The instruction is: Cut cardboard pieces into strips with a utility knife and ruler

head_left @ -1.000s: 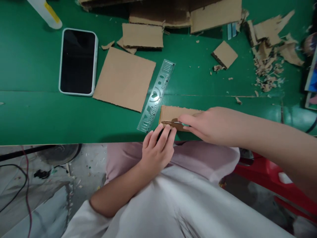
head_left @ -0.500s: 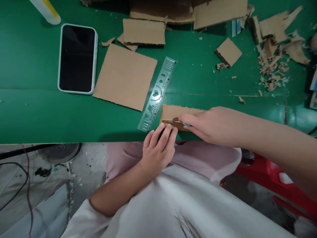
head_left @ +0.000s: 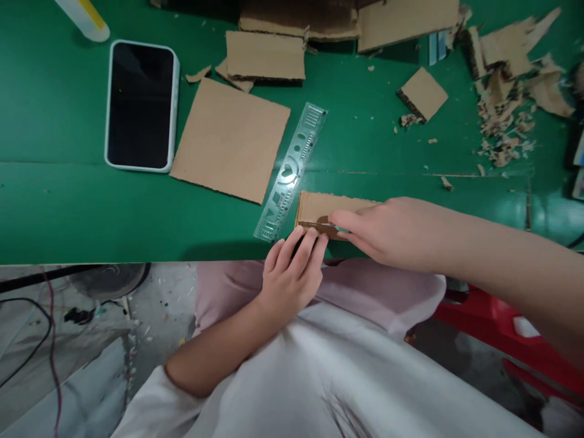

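While my left hand [head_left: 292, 281] seemingly steadied the cardboard strip [head_left: 326, 205], my right hand [head_left: 381, 233] gripped a thin blade [head_left: 327, 225].
The strip lay at the bench's [head_left: 82, 219] near edge, probably for control; thumb hidden, I couldn't tell whether the left pinched or pressed.

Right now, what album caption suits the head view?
Left hand on cardboard, right hand holding a thin blade over it.

Even, moderate light covers the counter [head_left: 59, 213], with whitish glare on the clear ruler [head_left: 291, 170]. A dark shadow lies on the cardboard strip [head_left: 314, 207] beside the right hand [head_left: 387, 234]. The lower right is dim; fine detail looks soft, and toward the edges shapes stretch.
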Motion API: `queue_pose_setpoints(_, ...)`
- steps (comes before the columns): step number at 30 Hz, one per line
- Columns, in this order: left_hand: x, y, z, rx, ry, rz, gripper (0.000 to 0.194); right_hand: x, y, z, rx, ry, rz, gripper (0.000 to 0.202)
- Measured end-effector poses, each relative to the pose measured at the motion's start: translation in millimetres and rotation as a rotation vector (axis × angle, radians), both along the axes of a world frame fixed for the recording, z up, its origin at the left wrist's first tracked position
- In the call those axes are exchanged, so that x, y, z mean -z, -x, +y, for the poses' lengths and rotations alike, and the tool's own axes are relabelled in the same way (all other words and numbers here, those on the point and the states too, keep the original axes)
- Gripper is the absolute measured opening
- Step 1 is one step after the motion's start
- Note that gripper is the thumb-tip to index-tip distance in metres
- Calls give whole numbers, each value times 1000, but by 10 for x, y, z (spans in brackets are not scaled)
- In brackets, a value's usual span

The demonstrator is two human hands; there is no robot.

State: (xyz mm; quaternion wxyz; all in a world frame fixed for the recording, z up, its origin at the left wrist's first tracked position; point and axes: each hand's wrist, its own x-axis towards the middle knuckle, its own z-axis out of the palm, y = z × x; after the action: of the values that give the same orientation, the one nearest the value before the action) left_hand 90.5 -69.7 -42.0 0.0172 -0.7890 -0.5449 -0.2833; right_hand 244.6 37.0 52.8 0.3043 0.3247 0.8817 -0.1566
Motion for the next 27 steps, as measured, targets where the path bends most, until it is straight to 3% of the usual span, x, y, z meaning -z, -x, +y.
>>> queue_pose_setpoints(8,-3,-2,3,0,1,2,40,-109,232,-50,102,42,-167,25)
queue_pose_setpoints(27,-21,16,11,12,32,46,38,-75,24,-74,110,-3,-83,26)
